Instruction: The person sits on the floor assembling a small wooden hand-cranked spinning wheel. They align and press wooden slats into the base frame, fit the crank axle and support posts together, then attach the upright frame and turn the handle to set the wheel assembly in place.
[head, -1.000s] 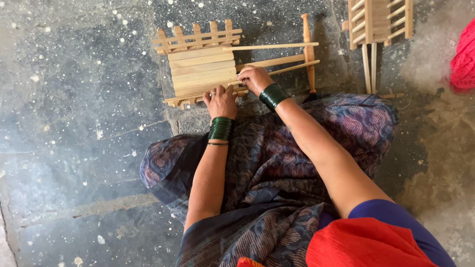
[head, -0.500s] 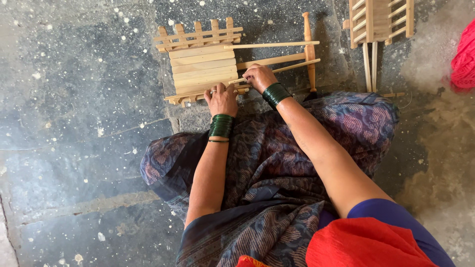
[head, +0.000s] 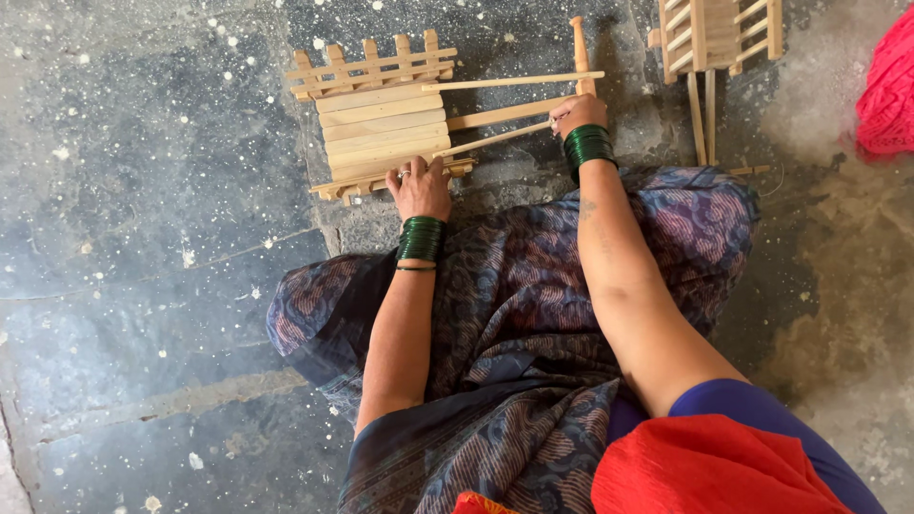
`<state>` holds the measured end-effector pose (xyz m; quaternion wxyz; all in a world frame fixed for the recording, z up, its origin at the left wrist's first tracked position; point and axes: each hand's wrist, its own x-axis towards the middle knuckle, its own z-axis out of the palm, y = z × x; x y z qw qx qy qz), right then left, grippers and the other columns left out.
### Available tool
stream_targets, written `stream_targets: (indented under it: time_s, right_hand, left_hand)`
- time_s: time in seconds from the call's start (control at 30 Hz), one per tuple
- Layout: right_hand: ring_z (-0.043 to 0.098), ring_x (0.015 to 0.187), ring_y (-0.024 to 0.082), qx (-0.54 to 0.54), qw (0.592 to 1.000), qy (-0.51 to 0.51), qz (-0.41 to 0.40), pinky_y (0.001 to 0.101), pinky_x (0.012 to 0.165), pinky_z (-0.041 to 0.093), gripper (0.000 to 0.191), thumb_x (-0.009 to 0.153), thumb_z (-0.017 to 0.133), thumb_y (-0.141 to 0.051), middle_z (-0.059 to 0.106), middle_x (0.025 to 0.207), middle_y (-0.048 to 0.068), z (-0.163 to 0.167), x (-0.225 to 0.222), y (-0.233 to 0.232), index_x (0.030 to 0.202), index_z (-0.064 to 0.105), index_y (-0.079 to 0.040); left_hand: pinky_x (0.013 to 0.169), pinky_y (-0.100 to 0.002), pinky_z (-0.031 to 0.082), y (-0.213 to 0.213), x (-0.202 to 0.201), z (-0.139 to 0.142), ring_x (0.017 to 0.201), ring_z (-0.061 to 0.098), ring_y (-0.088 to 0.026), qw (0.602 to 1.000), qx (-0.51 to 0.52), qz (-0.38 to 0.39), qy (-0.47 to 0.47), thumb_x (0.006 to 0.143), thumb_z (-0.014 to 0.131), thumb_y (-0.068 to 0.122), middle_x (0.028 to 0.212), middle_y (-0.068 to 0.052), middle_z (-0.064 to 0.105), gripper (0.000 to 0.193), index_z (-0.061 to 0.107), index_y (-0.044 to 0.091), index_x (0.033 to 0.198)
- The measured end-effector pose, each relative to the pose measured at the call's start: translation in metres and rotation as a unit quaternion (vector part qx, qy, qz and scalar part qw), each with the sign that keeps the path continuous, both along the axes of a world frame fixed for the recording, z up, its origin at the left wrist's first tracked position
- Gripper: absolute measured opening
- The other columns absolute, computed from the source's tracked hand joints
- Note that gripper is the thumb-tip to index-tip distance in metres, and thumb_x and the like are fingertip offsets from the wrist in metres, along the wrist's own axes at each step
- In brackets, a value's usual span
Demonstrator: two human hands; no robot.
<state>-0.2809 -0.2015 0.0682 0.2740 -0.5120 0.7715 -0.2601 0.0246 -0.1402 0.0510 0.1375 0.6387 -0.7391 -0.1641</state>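
1. A small wooden cart model (head: 381,119) lies on the dark speckled floor (head: 143,238), just in front of a seated person's knees.
2. The left hand (head: 419,188) presses flat, fingers spread, on the model's near slatted edge.
3. The right hand (head: 576,112) is closed around the ends of the long sticks (head: 514,112) jutting from the model.
4. A second wooden frame (head: 714,38) lies near, beyond the right hand.

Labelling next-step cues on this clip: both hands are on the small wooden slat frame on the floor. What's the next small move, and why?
Probably press the crossbar in the right hand onto the tips of the three long sticks. The left hand pins the near rail of the wooden frame to the stone floor, so it looks steadied. The sticks fan out towards the bar, so their ends look loose.
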Motion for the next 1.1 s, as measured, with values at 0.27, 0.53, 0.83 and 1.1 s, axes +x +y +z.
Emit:
stream_targets:
  time_s: [0.27, 0.53, 0.83, 1.1]
  right_hand:
    - [0.074, 0.071, 0.012, -0.001, 0.997, 0.025, 0.071, 0.0271, 0.072, 0.061, 0.014, 0.088, 0.074, -0.004, 0.079, 0.084, 0.004, -0.006, 0.052, 0.004, 0.082, 0.081, -0.014]
    - [0.075, 0.079, 0.018, -0.058, 0.97, 0.094, 0.215, 0.0326, 0.078, 0.06, 0.018, 0.087, 0.071, 0.002, 0.078, 0.095, 0.009, -0.015, 0.131, 0.003, 0.09, 0.081, -0.013]
    - [0.075, 0.079, 0.022, -0.024, 0.964, 0.132, 0.229, 0.0359, 0.079, 0.06, 0.019, 0.086, 0.072, -0.002, 0.079, 0.092, 0.005, -0.005, 0.105, -0.007, 0.082, 0.081, -0.019]
    - [0.072, 0.067, 0.02, 0.059, 0.973, 0.16, 0.154, 0.0349, 0.068, 0.058, 0.02, 0.083, 0.073, 0.001, 0.073, 0.072, 0.004, 0.011, 0.01, -0.009, 0.069, 0.076, -0.013]
  left_hand:
    - [0.112, -0.059, 0.027, 0.001, -0.001, 0.005, 0.121, 0.056, -0.033, 1.0, 0.003, 0.001, 0.0, 0.095, 0.067, 0.029, 0.118, -0.012, 0.063, 0.027, 0.069, 0.018, 0.12]
    - [0.111, -0.058, 0.029, 0.004, 0.0, 0.006, 0.119, 0.057, -0.032, 1.0, -0.016, 0.0, 0.005, 0.095, 0.068, 0.028, 0.114, -0.011, 0.063, 0.027, 0.068, 0.017, 0.12]
    - [0.111, -0.059, 0.027, 0.003, 0.0, 0.001, 0.118, 0.056, -0.033, 1.0, -0.019, -0.002, 0.006, 0.094, 0.068, 0.028, 0.114, -0.013, 0.063, 0.031, 0.068, 0.018, 0.122]
    - [0.111, -0.058, 0.028, 0.004, 0.0, 0.004, 0.119, 0.057, -0.034, 1.0, -0.007, 0.0, 0.008, 0.095, 0.067, 0.028, 0.115, -0.013, 0.063, 0.027, 0.068, 0.016, 0.118]
